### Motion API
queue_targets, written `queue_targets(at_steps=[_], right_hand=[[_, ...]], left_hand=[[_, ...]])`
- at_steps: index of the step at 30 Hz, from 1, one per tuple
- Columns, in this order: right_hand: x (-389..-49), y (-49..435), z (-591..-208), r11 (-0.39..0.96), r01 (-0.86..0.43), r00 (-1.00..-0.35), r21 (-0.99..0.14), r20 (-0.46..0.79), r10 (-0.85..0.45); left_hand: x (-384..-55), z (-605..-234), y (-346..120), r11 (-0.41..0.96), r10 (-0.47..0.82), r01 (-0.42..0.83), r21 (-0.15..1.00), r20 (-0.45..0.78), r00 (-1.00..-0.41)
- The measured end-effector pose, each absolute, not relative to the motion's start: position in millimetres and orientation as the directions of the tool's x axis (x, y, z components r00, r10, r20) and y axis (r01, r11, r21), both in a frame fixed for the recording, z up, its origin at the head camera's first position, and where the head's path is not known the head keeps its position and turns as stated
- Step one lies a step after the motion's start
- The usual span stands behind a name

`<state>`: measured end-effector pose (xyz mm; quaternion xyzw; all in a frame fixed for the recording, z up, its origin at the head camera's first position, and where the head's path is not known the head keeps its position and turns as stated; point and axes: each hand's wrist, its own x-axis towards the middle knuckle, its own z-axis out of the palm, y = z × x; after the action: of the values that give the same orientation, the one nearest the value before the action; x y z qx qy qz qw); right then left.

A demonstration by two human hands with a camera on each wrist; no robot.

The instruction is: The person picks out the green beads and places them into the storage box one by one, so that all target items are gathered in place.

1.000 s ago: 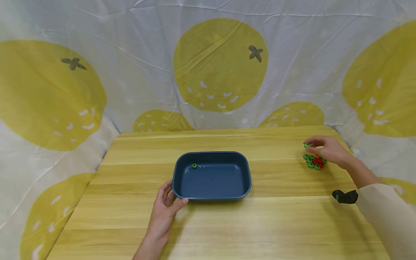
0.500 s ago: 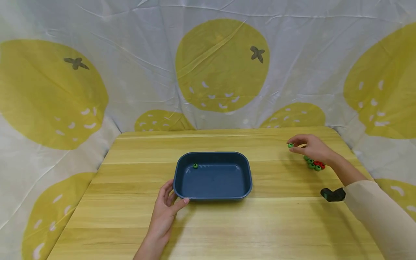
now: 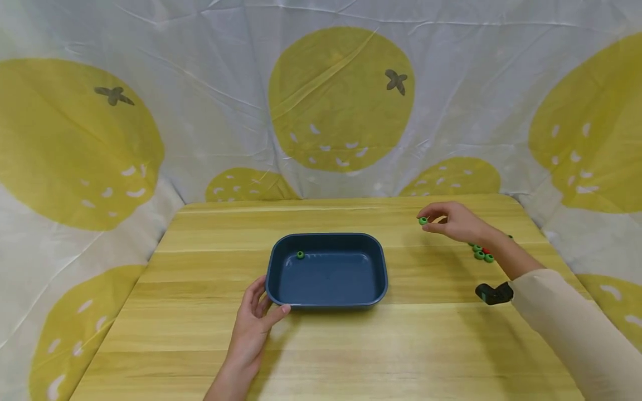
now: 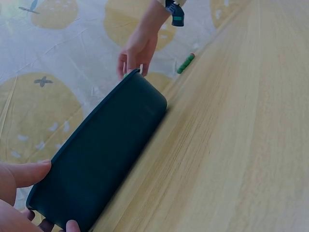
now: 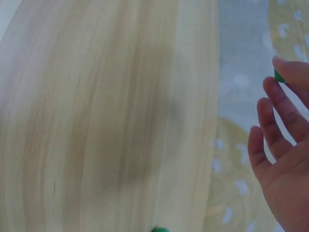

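A dark blue rectangular tub (image 3: pixel 326 281) stands mid-table, with one green bead (image 3: pixel 300 255) in its back left corner. My left hand (image 3: pixel 253 320) grips the tub's front left corner, thumb on the rim and fingers along the outer wall, as the left wrist view also shows. Between thumb and index finger my right hand (image 3: pixel 453 221) pinches another green bead (image 3: pixel 423 221) above the table, right of the tub. In the right wrist view, only a sliver of that green bead (image 5: pixel 279 76) shows past the thumb. Behind the right forearm lie green beads (image 3: pixel 478 255) and red ones, partly hidden.
The wooden table (image 3: pixel 351 356) reaches back to a hanging cloth (image 3: pixel 225 111) printed with yellow fruit. A black wrist-worn device (image 3: pixel 494 293) sticks out by the right sleeve (image 3: pixel 567 323).
My right hand has moved left from over the bead pile towards the tub, carrying the green bead. The left hand and tub have stayed in place.
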<state>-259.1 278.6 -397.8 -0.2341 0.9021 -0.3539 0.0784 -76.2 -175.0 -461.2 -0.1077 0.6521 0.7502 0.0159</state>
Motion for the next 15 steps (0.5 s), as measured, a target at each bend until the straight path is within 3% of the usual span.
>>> queue_targets(at_steps=[15], right_hand=[[-275.6, 223.9, -393.2, 0.567, -0.409, -0.821, -0.715, 0.016, -0.571]], left_hand=[[-75.3, -458.1, -173.5, -0.14, -0.115, -0.149, 0.979, -0.166, -0.979]])
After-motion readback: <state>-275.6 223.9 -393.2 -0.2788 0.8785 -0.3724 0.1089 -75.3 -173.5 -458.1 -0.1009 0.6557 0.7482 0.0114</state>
